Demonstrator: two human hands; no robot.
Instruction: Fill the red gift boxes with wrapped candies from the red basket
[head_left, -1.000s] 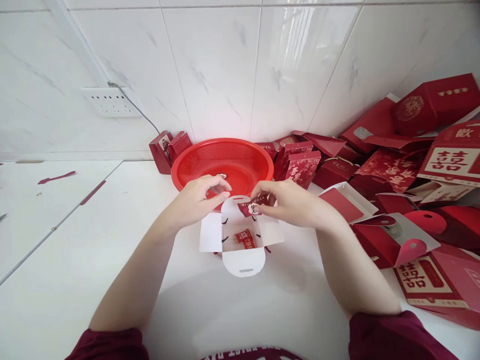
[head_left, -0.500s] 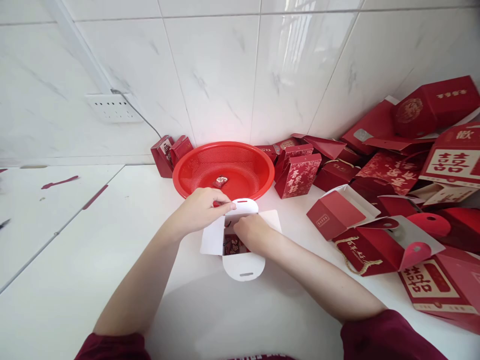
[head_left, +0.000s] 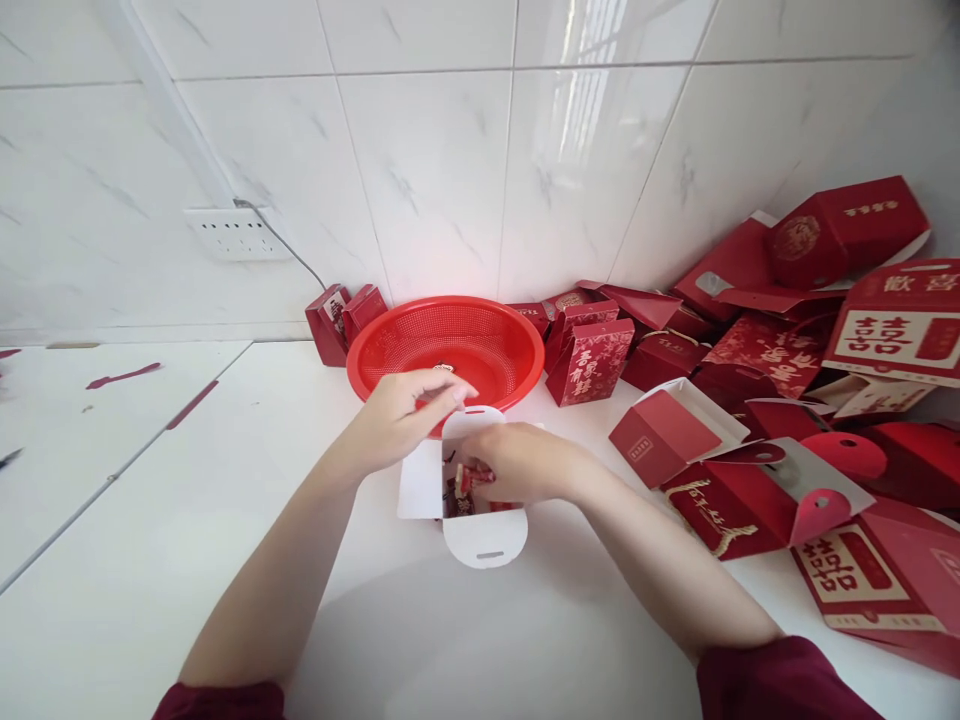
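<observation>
A small box (head_left: pixel 489 545) stands with its white flaps folded outward, and red wrapped sweets (head_left: pixel 459 502) lie in it. My right hand (head_left: pixel 525 460) is over the opening, its fingers closed on a red wrapped sweet (head_left: pixel 474 477). By the box's far flap is my left hand (head_left: pixel 409 415), fingers loosely curved with a gap to the thumb. It appears to hold nothing; whether it touches the flap is unclear. Just behind is a red plastic basket (head_left: pixel 525 345), with a wrapped sweet (head_left: pixel 444 368) partly showing above my left hand.
Red gift boxes (head_left: pixel 750 360) are heaped along the right side. Another red box (head_left: pixel 592 362) stands right of the basket, and small red boxes (head_left: pixel 328 325) stand at its left. A red strip (head_left: pixel 124 376) lies on the white table (head_left: pixel 187 520) at left.
My right hand has come up and a little right from inside the box, with a red wrapped sweet now showing in its fingers. My left hand has risen slightly off the far flap.
</observation>
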